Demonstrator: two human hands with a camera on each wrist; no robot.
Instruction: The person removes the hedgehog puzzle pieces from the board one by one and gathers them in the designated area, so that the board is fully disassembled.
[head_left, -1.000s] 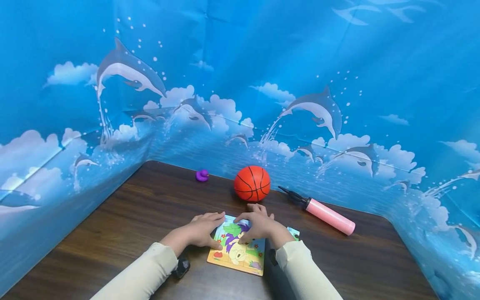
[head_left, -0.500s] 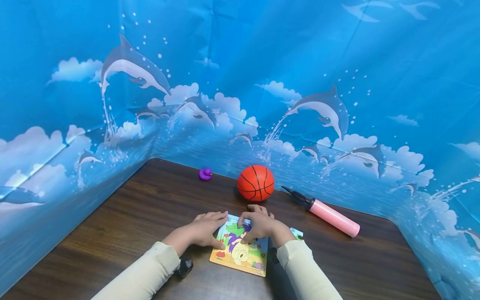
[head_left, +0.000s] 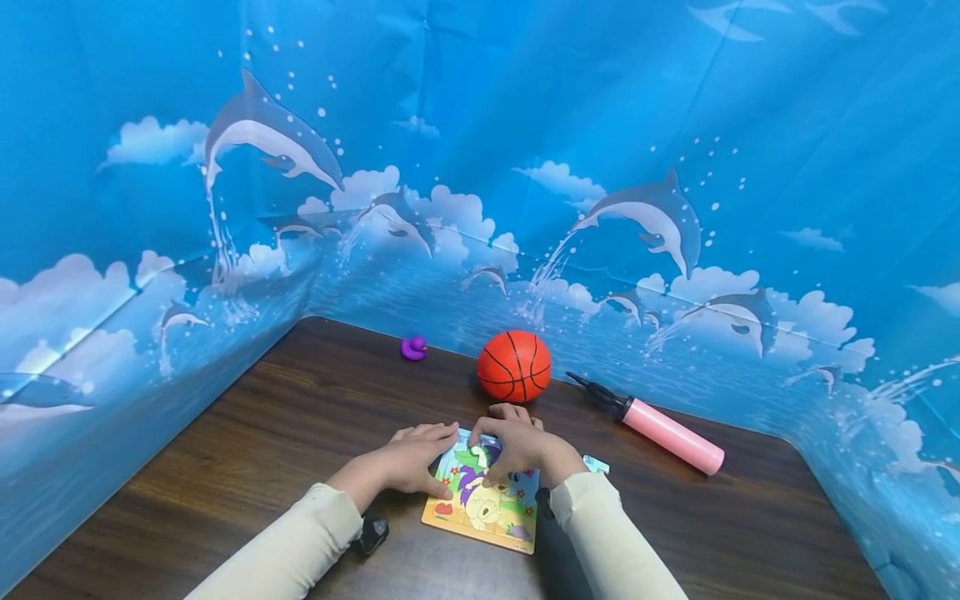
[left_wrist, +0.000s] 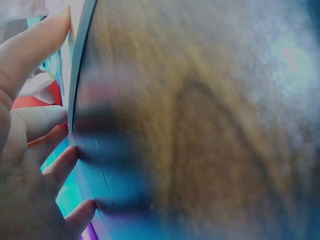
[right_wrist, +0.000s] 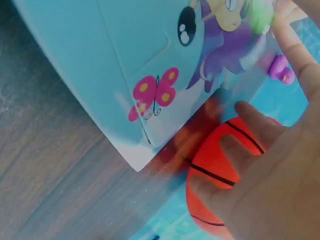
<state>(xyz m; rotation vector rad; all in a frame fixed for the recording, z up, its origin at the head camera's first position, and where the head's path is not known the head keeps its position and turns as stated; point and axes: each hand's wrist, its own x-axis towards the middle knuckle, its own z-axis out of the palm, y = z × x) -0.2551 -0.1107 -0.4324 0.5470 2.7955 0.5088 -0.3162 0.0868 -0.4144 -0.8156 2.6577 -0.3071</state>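
Observation:
A cartoon picture puzzle board lies on the table in front of me. My left hand rests along its left edge, thumb and fingers spread; in the left wrist view the fingertips touch near the board's thin edge. Over the upper part arches my right hand, its thumb and index finger pinching a green-and-purple puzzle piece that looks slightly tilted. In the right wrist view this area is blurred, and the other right fingers reach beyond the board. Part of the picture is hidden beneath the right hand.
A loose light-blue puzzle piece lies right of the right wrist. Behind the hands are a small orange basketball, a purple rubber duck and a pink hand pump. A dolphin-print backdrop borders the table.
The right index finger has shifted slightly, and the green part of the picture beneath it now looks tilted, with a pale glint. The left hand stays at the board's edge. The whole view drifts slightly.

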